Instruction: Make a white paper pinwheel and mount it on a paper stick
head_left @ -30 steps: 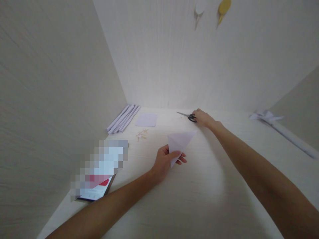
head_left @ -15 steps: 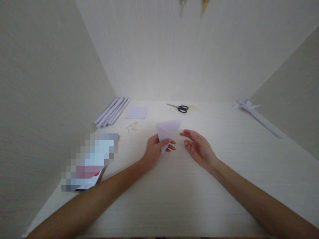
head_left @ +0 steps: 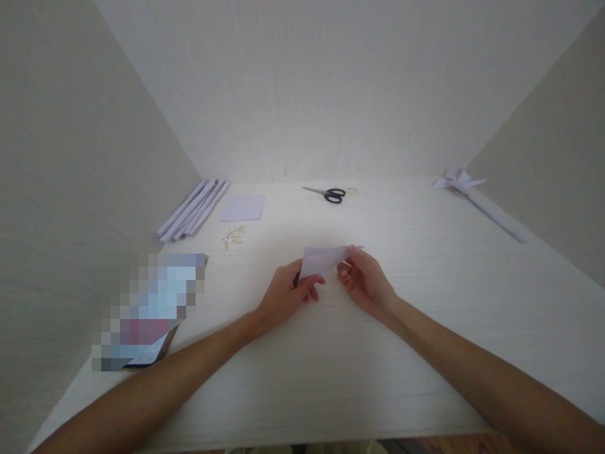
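Note:
A folded piece of pale paper (head_left: 322, 259) is held up between both hands, above the middle of the white table. My left hand (head_left: 289, 287) pinches its left end, thumb in front and the other fingers behind and below. At the right end, the thumb and forefinger of my right hand (head_left: 367, 280) close on the paper's narrow point, while its other fingers curl beneath. Beyond the hands lie black-handled scissors (head_left: 333, 195), shut, with the blades pointing left.
Several rolled paper tubes (head_left: 193, 210) lie at the back left, beside a square paper sheet (head_left: 242, 207) and small pale sticks (head_left: 234, 236). A blurred tablet or phone (head_left: 155, 309) is by my left forearm. A paper flower on a stem (head_left: 486, 205) rests at right. Walls enclose the table.
My right hand has closed in and taken hold of the paper's right point. The paper has tipped flatter and lower. The whole view has shifted slightly, with the table's near edge now showing.

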Action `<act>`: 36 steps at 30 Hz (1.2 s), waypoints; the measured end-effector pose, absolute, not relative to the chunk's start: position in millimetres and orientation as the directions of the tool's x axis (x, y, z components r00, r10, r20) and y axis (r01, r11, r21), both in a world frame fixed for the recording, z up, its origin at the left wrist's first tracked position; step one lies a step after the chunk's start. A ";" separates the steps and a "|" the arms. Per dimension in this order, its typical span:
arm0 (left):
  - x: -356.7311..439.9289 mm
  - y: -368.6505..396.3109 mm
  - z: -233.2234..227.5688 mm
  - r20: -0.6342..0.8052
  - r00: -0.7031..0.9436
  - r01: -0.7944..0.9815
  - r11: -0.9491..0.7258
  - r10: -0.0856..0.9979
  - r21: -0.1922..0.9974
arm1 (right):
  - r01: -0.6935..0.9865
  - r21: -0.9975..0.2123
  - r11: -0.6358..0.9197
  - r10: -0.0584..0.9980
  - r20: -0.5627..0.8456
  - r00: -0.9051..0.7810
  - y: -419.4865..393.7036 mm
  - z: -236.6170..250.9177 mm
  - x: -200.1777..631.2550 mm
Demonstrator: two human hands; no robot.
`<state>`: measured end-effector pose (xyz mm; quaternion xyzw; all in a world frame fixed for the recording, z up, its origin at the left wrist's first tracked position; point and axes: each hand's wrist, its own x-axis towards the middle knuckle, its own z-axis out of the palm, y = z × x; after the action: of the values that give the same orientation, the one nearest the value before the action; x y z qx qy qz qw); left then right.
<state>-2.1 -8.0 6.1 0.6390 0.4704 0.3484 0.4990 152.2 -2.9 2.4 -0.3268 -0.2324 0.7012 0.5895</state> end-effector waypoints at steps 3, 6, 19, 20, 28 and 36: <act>-1.5 -6.9 6.5 -0.058 0.309 0.251 -0.023 0.949 0.968 | -0.653 -0.735 -0.182 0.983 -0.160 -0.094 -2.6 1.7 151.9; -1.6 -6.7 5.4 -0.076 0.314 0.240 -0.002 0.946 0.971 | -0.630 -0.761 -0.155 0.988 -0.136 -0.079 -1.7 0.8 151.5; -3.8 -5.1 2.9 -0.067 0.390 0.324 -0.069 0.918 0.943 | -0.607 -0.775 -0.177 0.983 -0.167 -0.073 -1.7 2.8 149.2; -4.1 -5.0 2.3 -0.066 0.392 0.319 -0.068 0.918 0.945 | -0.599 -0.781 -0.177 0.983 -0.164 -0.076 -1.5 2.5 149.1; -5.2 -7.1 1.8 -0.057 0.398 0.310 -0.076 0.915 0.948 | -0.613 -0.774 -0.158 0.987 -0.145 -0.071 -0.6 1.3 149.6; -4.3 -6.1 0.8 -0.030 0.381 0.312 -0.098 0.924 0.945 | -0.593 -0.791 -0.152 0.988 -0.138 -0.070 -2.0 2.1 149.7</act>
<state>-4.3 -6.1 0.8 0.6717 0.4599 0.3128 0.4894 149.7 -2.0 2.1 -0.3485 -0.2834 0.6742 0.5861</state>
